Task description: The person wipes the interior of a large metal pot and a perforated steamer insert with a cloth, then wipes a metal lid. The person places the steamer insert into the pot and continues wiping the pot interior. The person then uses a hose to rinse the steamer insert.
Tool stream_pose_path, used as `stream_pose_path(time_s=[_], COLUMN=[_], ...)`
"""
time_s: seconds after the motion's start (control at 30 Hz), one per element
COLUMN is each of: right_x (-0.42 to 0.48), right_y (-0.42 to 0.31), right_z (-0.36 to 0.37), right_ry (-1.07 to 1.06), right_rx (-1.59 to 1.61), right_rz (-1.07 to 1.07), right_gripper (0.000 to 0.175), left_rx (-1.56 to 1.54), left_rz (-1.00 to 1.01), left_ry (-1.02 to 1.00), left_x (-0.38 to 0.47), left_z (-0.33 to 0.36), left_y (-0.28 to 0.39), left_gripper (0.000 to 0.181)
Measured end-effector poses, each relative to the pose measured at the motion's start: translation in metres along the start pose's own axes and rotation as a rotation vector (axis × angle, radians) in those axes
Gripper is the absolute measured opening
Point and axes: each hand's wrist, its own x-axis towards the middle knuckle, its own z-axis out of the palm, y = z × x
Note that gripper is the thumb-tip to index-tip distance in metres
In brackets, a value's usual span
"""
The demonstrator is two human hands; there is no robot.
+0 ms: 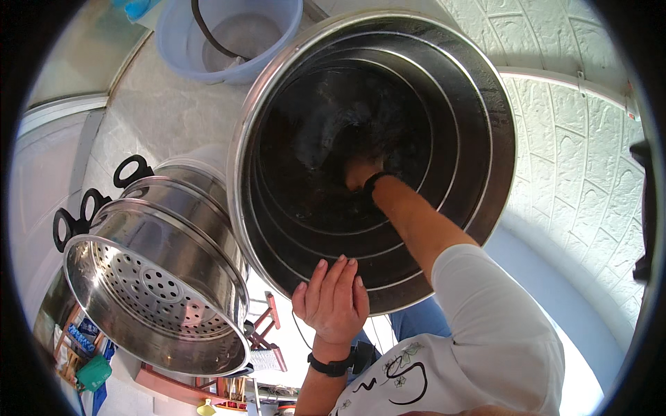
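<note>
A deep, round metal barrel (pixel 476 208) with ringed inner walls stands open-topped before me. Its lower interior is dark and shiny, perhaps holding water. My right arm reaches far down into it. Down there my right hand (pixel 362 171) is blurred, its fingers lost in the dark, and I cannot tell whether it holds anything. On the near rim rests my left hand (pixel 333 301), palm down, with the fingers laid over the edge and pointing inward. Black bands circle both wrists.
Left of the barrel, a stacked steel steamer (pixel 171 249) lies tilted, its perforated base visible and black loop handles (pixel 132 170) sticking out. A translucent plastic tub (pixel 182 57) with a dark hose (pixel 208 31) stands beyond. A white brick-patterned wall (pixel 567 156) rises at right. Wooden furniture (pixel 171 385) sits lower left.
</note>
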Motion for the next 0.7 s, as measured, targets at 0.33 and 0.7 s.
stream_pose_path(time_s=[0.33,0.7], right_x=[-0.01,0.029], right_y=[-0.01,-0.014], right_z=[0.018,-0.139], right_ry=[-0.442,0.492], right_rx=[0.122,0.344], right_rz=[-0.32,-0.549], right_gripper=[0.045,0.054], left_rx=[-0.032,-0.062], left_rz=[0.006,0.004], left_ry=[0.009,0.043], left_x=[-0.001,0.001], left_z=[0.0,0.001], left_y=[-0.002,-0.003], left_gripper=[0.021,0.018])
